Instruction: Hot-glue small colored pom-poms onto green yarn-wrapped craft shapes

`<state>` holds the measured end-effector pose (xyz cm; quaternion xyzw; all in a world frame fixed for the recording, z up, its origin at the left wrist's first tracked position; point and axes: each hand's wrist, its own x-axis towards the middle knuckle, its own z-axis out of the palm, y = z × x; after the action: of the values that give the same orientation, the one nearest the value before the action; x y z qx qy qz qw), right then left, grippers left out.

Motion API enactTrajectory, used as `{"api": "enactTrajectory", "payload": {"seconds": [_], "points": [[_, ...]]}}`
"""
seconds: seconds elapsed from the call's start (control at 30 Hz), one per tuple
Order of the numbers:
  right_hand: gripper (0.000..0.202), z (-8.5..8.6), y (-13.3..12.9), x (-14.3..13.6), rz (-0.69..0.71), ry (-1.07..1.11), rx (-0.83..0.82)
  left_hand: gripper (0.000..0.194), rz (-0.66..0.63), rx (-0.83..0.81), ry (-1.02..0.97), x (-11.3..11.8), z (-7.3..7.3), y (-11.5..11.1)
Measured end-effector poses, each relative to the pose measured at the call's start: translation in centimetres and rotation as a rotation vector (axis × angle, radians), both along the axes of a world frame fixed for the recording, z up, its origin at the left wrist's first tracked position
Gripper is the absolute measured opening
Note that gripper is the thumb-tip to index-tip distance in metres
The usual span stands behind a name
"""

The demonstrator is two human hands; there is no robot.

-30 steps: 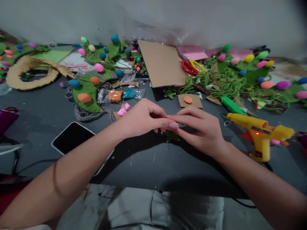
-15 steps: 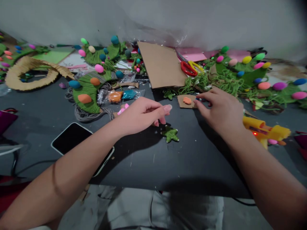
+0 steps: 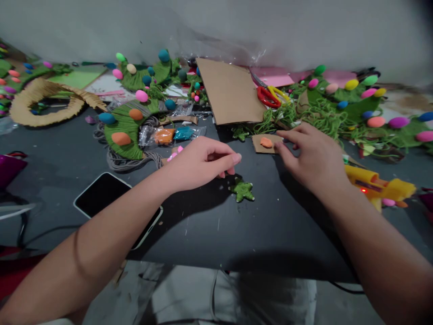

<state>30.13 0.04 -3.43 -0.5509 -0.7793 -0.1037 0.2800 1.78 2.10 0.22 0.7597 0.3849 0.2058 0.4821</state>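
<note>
My left hand (image 3: 206, 164) hovers over the table's middle, thumb pressed against curled fingers; whatever they may hold is hidden. Just right of and below its fingertips lies a small green yarn-wrapped star (image 3: 243, 191) with pale tips. My right hand (image 3: 311, 155) reaches to the right end of a small cardboard piece (image 3: 256, 145). Its thumb and index tips are drawn close together there, and what lies between them cannot be made out. A flattened lump of orange clay (image 3: 265, 142) sits on that cardboard, left of the right fingertips.
A phone (image 3: 104, 192) lies under my left forearm. Behind my hands are clay packets (image 3: 164, 136), a cardboard sheet (image 3: 230, 97), scissors (image 3: 269, 97) and green yarn (image 3: 316, 115). A yellow glue gun (image 3: 379, 185) lies beside my right wrist. A green wreath (image 3: 117, 128) rests at left.
The whole view has shifted slightly, moving things a little to the right. A small blue bit seen between my right fingertips no longer shows clearly. Both hands keep nearly the same places.
</note>
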Motion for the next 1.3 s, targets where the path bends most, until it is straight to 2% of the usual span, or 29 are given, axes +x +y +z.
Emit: {"api": "enactTrajectory", "payload": {"seconds": [0.1,0.17,0.27,0.37,0.47,0.6,0.73,0.83,0.97,1.03,1.13,1.3], "points": [[0.026,0.9,-1.3,-2.1,0.241,0.156,-0.111,0.026,-0.002,-0.005,0.004,0.0,0.0,0.0],[0.024,1.2,-2.3,-3.4,0.384,0.175,-0.227,0.025,0.0,-0.007,0.017,0.0,0.1,0.0],[0.02,1.3,-3.4,-4.8,0.498,0.174,-0.363,0.024,0.017,0.008,0.044,0.1,0.1,0.0],[0.015,1.1,-3.8,-5.0,0.578,0.21,-0.341,0.025,0.017,0.049,0.071,0.2,0.2,0.1],[0.021,1.0,-3.6,-4.7,0.563,0.244,-0.342,0.023,-0.029,0.117,0.12,0.1,0.3,0.0],[0.025,1.2,-3.3,-4.2,0.402,0.254,-0.361,0.023,-0.148,0.19,0.194,-0.1,0.1,0.0],[0.009,1.0,-3.3,-4.0,0.425,0.268,-0.278,0.023,-0.236,0.218,0.227,-0.2,-0.2,0.1],[0.019,0.9,-3.5,-4.2,0.442,0.293,-0.246,0.029,-0.206,0.063,0.116,-0.2,-0.4,0.1],[0.012,1.3,-3.9,-4.5,0.462,0.299,-0.083,0.06,-0.174,-0.324,-0.16,-0.1,-0.2,-0.3],[0.013,1.4,-4.0,-4.7,0.454,0.294,-0.025,0.067,-0.175,-0.44,-0.219,-0.1,0.0,-0.4],[0.017,1.2,-4.0,-5.0,0.489,0.282,-0.041,0.056,-0.166,-0.465,-0.243,0.0,0.1,-0.6],[0.022,0.2,-3.9,-5.5,0.531,0.27,-0.074,0.038,-0.133,-0.351,-0.221,0.3,-0.2,-0.2]]}}
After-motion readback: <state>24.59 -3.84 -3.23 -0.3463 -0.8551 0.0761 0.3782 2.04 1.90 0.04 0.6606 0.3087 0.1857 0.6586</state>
